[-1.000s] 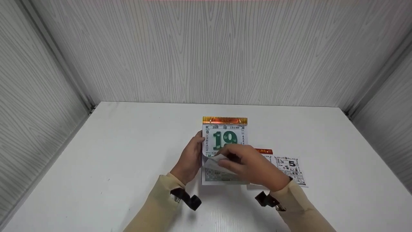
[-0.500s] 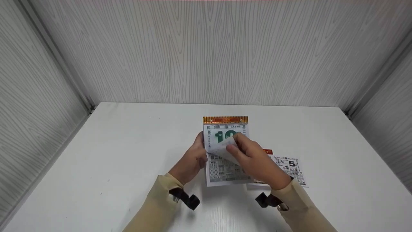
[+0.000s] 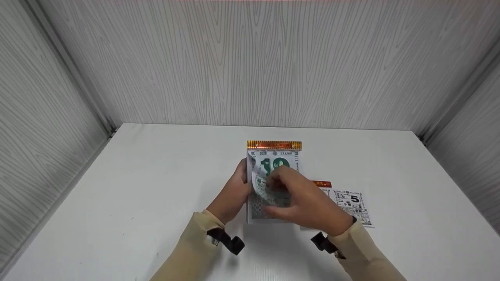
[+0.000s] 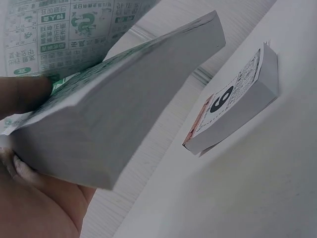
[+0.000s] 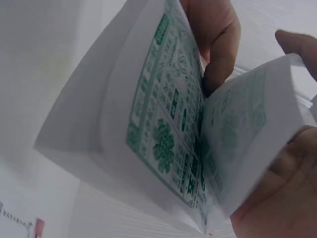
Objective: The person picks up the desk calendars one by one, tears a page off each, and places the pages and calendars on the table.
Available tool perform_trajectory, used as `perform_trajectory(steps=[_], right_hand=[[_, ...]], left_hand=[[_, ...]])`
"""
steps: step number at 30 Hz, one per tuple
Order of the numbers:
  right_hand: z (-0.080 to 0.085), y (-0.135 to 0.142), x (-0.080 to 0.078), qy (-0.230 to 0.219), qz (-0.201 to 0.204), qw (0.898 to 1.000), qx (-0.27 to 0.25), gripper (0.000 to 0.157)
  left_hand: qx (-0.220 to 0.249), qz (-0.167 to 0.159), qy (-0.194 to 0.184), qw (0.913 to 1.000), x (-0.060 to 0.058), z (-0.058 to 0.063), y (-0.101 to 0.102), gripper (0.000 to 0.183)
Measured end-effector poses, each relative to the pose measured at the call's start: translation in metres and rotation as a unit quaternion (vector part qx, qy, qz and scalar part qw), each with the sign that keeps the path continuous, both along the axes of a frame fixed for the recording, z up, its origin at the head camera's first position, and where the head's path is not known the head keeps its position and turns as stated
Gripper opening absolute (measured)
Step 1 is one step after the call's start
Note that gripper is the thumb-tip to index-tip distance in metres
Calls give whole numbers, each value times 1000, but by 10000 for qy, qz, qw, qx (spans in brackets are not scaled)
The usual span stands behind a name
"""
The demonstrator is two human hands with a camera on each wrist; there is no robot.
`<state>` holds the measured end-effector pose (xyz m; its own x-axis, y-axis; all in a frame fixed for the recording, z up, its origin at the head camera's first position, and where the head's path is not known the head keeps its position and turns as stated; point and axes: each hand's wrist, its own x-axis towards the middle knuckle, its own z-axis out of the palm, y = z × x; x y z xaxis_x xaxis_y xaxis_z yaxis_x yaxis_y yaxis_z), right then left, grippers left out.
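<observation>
While the left hand [image 3: 232, 191] clamps the green-printed calendar [image 3: 261, 169], the right hand [image 3: 302, 199] parts thumb from fingers, the worktop's left edge [image 3: 61, 203] well apart.

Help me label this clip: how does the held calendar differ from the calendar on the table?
The held calendar has a green number; the table calendar has a black one. The held calendar's top strip is gold and red; the table calendar's looks mostly red. The left hand grips the held calendar, a page curling up; the table calendar rests on the table. Both are thick paper pads.
</observation>
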<state>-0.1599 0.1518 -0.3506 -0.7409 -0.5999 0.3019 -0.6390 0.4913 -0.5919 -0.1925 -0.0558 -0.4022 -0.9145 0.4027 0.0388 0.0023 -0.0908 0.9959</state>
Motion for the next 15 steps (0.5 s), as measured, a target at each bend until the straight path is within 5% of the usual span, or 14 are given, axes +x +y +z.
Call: perform_trajectory(steps=[5, 15], right_hand=[[-4, -10, 7, 1535, -365, 9828, 956, 68], [-7, -22, 15, 2266, -808, 9521, 1886, 67]], left_hand=[[-106, 326, 37, 9994, 1, 4, 1, 71], [173, 869, -168, 9959, 1, 6, 2, 64]])
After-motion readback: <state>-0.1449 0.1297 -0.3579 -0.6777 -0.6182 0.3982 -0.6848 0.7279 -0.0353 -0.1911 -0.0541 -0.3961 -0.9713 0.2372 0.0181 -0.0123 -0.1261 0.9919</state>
